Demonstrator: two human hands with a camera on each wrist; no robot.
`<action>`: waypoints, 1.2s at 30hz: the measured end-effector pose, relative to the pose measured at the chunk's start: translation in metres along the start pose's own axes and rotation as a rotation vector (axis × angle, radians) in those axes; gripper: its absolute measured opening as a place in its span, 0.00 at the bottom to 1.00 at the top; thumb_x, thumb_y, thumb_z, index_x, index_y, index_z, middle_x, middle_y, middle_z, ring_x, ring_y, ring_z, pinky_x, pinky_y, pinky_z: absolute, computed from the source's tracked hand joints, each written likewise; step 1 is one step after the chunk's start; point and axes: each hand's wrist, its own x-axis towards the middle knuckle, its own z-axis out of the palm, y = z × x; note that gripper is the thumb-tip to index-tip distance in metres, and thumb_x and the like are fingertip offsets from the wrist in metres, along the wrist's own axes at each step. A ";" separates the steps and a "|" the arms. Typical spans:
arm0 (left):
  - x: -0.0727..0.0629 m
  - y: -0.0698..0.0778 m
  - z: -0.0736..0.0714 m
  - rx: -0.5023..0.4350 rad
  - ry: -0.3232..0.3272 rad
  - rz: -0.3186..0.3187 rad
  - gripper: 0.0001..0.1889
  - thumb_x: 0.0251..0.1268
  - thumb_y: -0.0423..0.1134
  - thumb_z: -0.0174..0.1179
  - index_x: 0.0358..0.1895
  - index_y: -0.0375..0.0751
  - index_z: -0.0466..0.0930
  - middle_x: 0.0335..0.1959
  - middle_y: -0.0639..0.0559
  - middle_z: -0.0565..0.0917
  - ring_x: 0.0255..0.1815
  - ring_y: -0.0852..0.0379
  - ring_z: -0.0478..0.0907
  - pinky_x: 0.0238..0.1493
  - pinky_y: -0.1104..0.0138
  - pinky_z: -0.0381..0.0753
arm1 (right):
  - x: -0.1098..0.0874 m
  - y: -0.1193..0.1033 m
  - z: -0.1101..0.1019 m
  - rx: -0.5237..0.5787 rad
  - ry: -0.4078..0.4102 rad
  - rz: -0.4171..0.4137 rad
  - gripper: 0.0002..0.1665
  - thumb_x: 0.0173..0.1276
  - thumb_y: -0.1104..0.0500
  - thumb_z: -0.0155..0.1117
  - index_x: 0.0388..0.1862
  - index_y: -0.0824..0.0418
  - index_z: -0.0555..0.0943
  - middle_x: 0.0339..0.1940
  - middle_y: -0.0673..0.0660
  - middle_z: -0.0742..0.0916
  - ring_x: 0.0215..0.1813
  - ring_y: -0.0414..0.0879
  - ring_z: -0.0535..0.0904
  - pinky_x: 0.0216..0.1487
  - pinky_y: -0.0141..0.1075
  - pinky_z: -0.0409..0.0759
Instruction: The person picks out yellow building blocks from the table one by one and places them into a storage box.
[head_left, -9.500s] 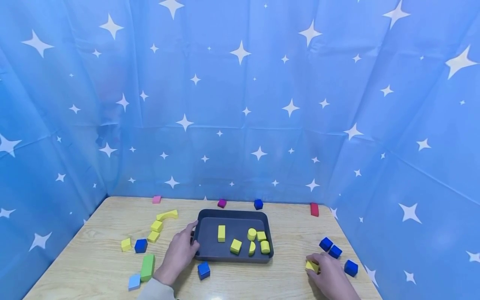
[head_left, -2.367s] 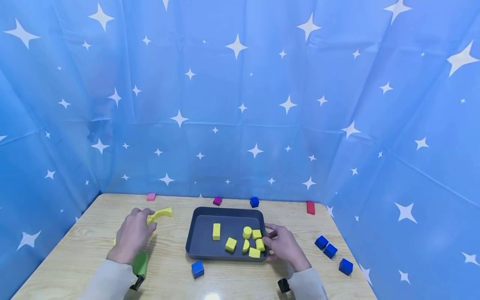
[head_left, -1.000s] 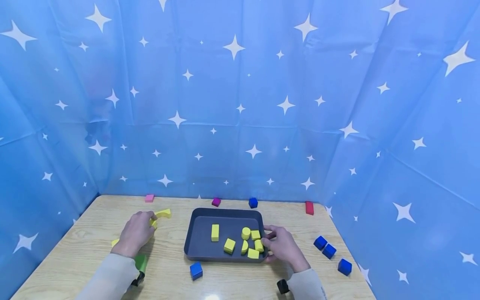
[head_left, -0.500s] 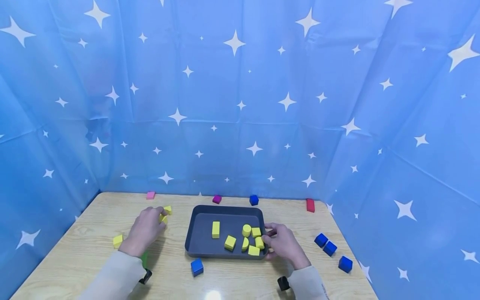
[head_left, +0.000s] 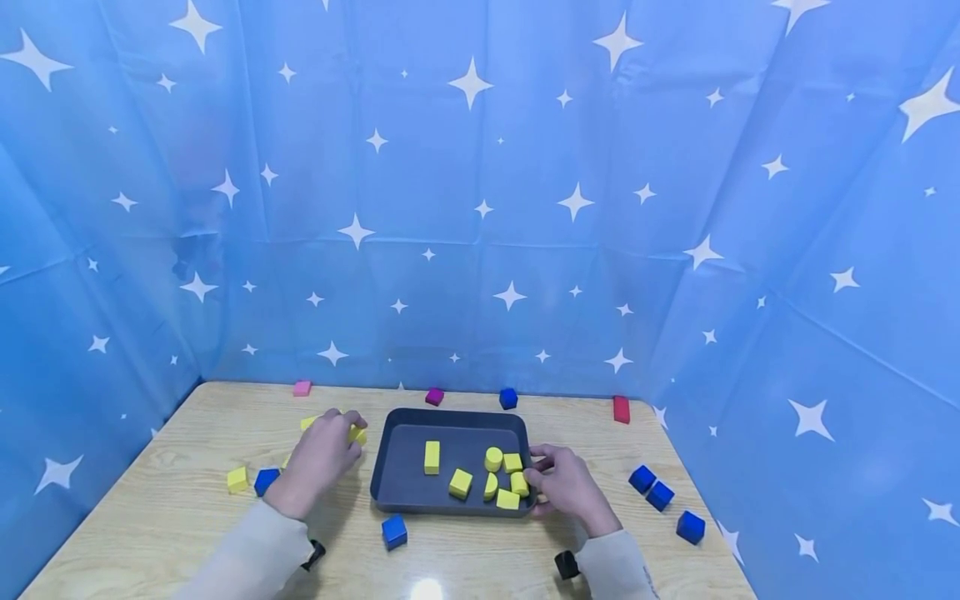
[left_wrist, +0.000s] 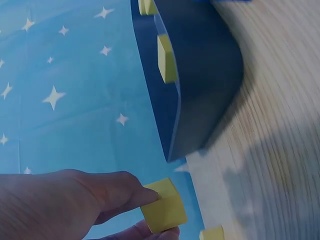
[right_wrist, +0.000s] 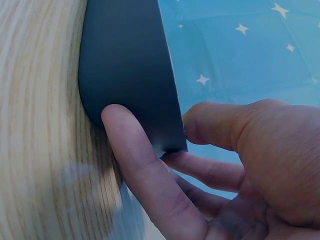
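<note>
My left hand [head_left: 322, 454] pinches a yellow block [left_wrist: 165, 206] between thumb and fingers, just off the left end of a dark grey tray [head_left: 405, 475]. On the tray's right end, my right hand [head_left: 567, 487] grips the wall; in the right wrist view its thumb [right_wrist: 210, 122] is at the rim and fingers lie against the outside. Several yellow blocks are in the tray, among them an upright oblong [head_left: 432, 457], a cylinder [head_left: 492, 458] and a half-round piece [head_left: 491, 487]. A yellow arch piece [head_left: 307, 423] is partly hidden behind my left hand.
Left of the tray lie a yellow cube [head_left: 237, 480] and a blue cube [head_left: 266, 481]. Another blue cube [head_left: 394, 532] sits before it. Several blue cubes [head_left: 660, 496] are at the right. Pink [head_left: 302, 388], magenta [head_left: 434, 397], blue [head_left: 508, 398] and red [head_left: 621, 408] blocks line the back.
My left hand let go of the tray, picked up a yellow block and brought it right. My right hand moved from the right side to the tray, where its yellow block now lies.
</note>
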 end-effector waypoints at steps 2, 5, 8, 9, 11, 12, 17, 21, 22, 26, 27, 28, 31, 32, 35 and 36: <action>-0.001 0.005 0.002 -0.001 -0.006 0.006 0.15 0.71 0.24 0.73 0.59 0.32 0.92 0.51 0.34 0.90 0.35 0.52 0.79 0.34 0.63 0.82 | 0.000 0.000 0.000 0.003 0.003 -0.003 0.30 0.86 0.65 0.70 0.83 0.69 0.80 0.59 0.67 0.90 0.40 0.49 0.93 0.35 0.46 0.97; -0.002 0.014 0.005 -0.021 -0.029 -0.005 0.16 0.73 0.25 0.73 0.60 0.34 0.92 0.53 0.35 0.90 0.37 0.52 0.80 0.36 0.62 0.85 | 0.000 0.000 0.001 0.005 0.007 0.001 0.30 0.86 0.65 0.70 0.83 0.68 0.80 0.59 0.67 0.91 0.40 0.49 0.94 0.35 0.46 0.97; -0.003 0.022 0.008 -0.027 -0.050 -0.008 0.16 0.73 0.26 0.75 0.61 0.36 0.93 0.54 0.36 0.90 0.39 0.52 0.81 0.38 0.62 0.89 | 0.000 0.000 0.001 -0.003 0.008 -0.002 0.30 0.86 0.65 0.71 0.83 0.68 0.80 0.59 0.66 0.91 0.41 0.48 0.94 0.35 0.46 0.97; -0.003 0.025 0.009 -0.025 -0.052 -0.003 0.16 0.73 0.26 0.75 0.61 0.37 0.93 0.54 0.37 0.91 0.39 0.52 0.82 0.39 0.62 0.91 | 0.000 0.000 0.001 -0.003 0.008 0.001 0.30 0.86 0.65 0.71 0.83 0.68 0.80 0.59 0.66 0.90 0.41 0.48 0.94 0.35 0.46 0.97; -0.004 0.030 0.012 -0.024 -0.057 0.009 0.15 0.73 0.26 0.76 0.59 0.37 0.94 0.54 0.37 0.91 0.40 0.52 0.83 0.40 0.60 0.93 | 0.001 0.000 0.001 -0.005 0.010 0.004 0.30 0.86 0.65 0.70 0.83 0.68 0.80 0.59 0.66 0.90 0.41 0.49 0.93 0.35 0.46 0.97; -0.004 0.032 0.013 -0.017 -0.054 0.020 0.15 0.73 0.26 0.77 0.59 0.37 0.94 0.54 0.37 0.91 0.41 0.52 0.84 0.42 0.60 0.94 | 0.000 0.000 0.001 -0.005 0.010 0.005 0.30 0.86 0.65 0.70 0.83 0.68 0.80 0.59 0.66 0.90 0.41 0.49 0.94 0.35 0.46 0.97; -0.006 0.040 0.020 -0.019 -0.057 0.056 0.14 0.72 0.26 0.77 0.57 0.39 0.94 0.51 0.39 0.91 0.44 0.53 0.87 0.49 0.56 0.98 | 0.000 -0.001 0.002 -0.001 0.014 0.003 0.30 0.86 0.65 0.70 0.83 0.68 0.80 0.59 0.67 0.90 0.41 0.49 0.93 0.35 0.46 0.97; -0.008 0.045 0.025 -0.026 -0.065 0.081 0.14 0.72 0.26 0.78 0.56 0.39 0.94 0.49 0.42 0.91 0.44 0.54 0.87 0.50 0.56 0.98 | -0.002 -0.001 0.002 0.009 0.016 -0.005 0.30 0.86 0.65 0.71 0.82 0.69 0.80 0.59 0.67 0.90 0.40 0.49 0.93 0.35 0.47 0.97; -0.009 0.046 0.026 -0.032 -0.066 0.090 0.14 0.71 0.25 0.78 0.56 0.39 0.94 0.48 0.42 0.91 0.44 0.54 0.87 0.50 0.56 0.98 | -0.003 -0.001 0.002 0.011 0.016 -0.004 0.30 0.86 0.65 0.71 0.82 0.69 0.80 0.59 0.67 0.90 0.40 0.49 0.93 0.35 0.47 0.97; -0.011 0.049 0.032 -0.050 -0.081 0.116 0.15 0.68 0.23 0.79 0.54 0.38 0.94 0.49 0.42 0.92 0.46 0.52 0.90 0.50 0.56 0.98 | -0.003 -0.001 0.002 0.010 0.008 -0.001 0.30 0.86 0.64 0.71 0.83 0.70 0.80 0.59 0.67 0.90 0.40 0.49 0.93 0.35 0.47 0.98; -0.011 0.050 0.034 -0.055 -0.087 0.118 0.15 0.68 0.23 0.79 0.54 0.39 0.94 0.50 0.42 0.92 0.47 0.51 0.91 0.51 0.56 0.98 | -0.003 -0.001 0.002 0.011 0.008 0.006 0.30 0.86 0.64 0.70 0.83 0.69 0.80 0.60 0.67 0.90 0.41 0.49 0.93 0.35 0.47 0.98; -0.011 0.050 0.035 -0.060 -0.094 0.123 0.15 0.68 0.23 0.79 0.54 0.39 0.95 0.51 0.41 0.92 0.48 0.51 0.91 0.51 0.55 0.98 | -0.003 -0.001 0.002 0.008 0.007 0.009 0.30 0.86 0.64 0.70 0.83 0.69 0.80 0.60 0.67 0.90 0.41 0.49 0.93 0.36 0.46 0.98; -0.013 0.051 0.040 -0.070 -0.114 0.132 0.15 0.68 0.22 0.78 0.54 0.39 0.95 0.52 0.41 0.92 0.47 0.51 0.90 0.51 0.56 0.98 | -0.001 0.001 0.002 0.002 0.008 0.008 0.30 0.87 0.64 0.70 0.83 0.69 0.80 0.60 0.67 0.90 0.41 0.49 0.93 0.36 0.45 0.98; -0.013 0.050 0.042 -0.073 -0.119 0.135 0.15 0.68 0.22 0.78 0.54 0.39 0.95 0.52 0.40 0.92 0.46 0.52 0.89 0.49 0.57 0.98 | -0.001 0.001 0.002 0.003 0.009 0.006 0.30 0.87 0.64 0.70 0.83 0.69 0.79 0.60 0.67 0.90 0.41 0.49 0.93 0.36 0.45 0.98; -0.013 0.049 0.046 -0.084 -0.129 0.138 0.16 0.67 0.20 0.77 0.54 0.39 0.95 0.52 0.40 0.92 0.42 0.55 0.86 0.44 0.59 0.96 | -0.001 0.002 0.002 0.014 0.009 0.002 0.30 0.87 0.65 0.70 0.83 0.68 0.79 0.60 0.67 0.90 0.40 0.49 0.93 0.36 0.46 0.98; -0.013 0.049 0.047 -0.087 -0.134 0.135 0.16 0.67 0.20 0.77 0.54 0.39 0.95 0.52 0.40 0.91 0.41 0.55 0.86 0.44 0.59 0.96 | -0.001 0.002 0.002 0.017 0.008 -0.002 0.30 0.87 0.65 0.69 0.83 0.68 0.79 0.60 0.67 0.90 0.40 0.49 0.93 0.36 0.46 0.98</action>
